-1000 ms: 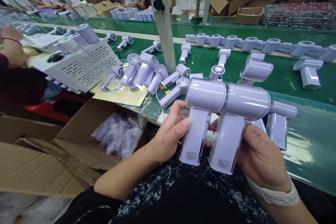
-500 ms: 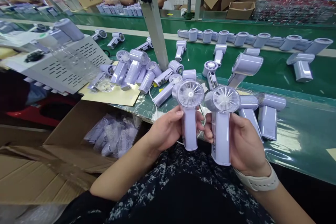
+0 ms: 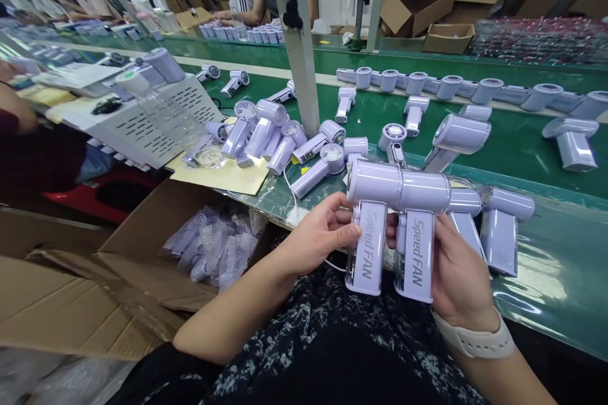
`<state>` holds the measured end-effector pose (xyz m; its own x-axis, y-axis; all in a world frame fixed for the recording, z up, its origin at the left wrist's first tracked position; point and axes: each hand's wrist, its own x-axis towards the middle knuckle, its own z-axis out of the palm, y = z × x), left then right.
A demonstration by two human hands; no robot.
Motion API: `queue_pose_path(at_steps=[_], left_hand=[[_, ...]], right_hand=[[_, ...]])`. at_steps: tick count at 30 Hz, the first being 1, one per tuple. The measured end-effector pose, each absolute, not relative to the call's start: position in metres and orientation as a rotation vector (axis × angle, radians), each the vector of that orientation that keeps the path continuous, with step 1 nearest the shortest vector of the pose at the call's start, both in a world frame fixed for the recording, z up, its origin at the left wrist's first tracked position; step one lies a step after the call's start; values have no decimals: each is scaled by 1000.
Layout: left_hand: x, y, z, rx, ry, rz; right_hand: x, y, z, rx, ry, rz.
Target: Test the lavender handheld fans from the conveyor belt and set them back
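I see the green belt [image 3: 522,139] running far and right with loose fans, the open cardboard box [image 3: 137,247] near left, and over my lap my left hand [image 3: 316,237] gripping one lilac fan [image 3: 373,228] while my right hand [image 3: 463,272] grips another fan [image 3: 420,234] touching it.

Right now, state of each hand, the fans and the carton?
left hand: grips left fan by its handle
right hand: grips right fan by its handle
left fan: held upright, side on, "Speed FAN" showing
right fan: held upright beside it, heads touching
carton: open, bagged parts inside
fans on belt: lying in a row
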<state>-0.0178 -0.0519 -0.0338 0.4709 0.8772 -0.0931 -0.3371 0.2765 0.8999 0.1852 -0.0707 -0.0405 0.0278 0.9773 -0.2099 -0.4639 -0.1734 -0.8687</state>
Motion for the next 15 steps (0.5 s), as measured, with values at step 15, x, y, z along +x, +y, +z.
queue_pose_path(at_steps=[15], left_hand=[[-29, -54, -20, 2103, 801, 1249]], right_hand=[[205, -90, -22, -747, -1646, 959]])
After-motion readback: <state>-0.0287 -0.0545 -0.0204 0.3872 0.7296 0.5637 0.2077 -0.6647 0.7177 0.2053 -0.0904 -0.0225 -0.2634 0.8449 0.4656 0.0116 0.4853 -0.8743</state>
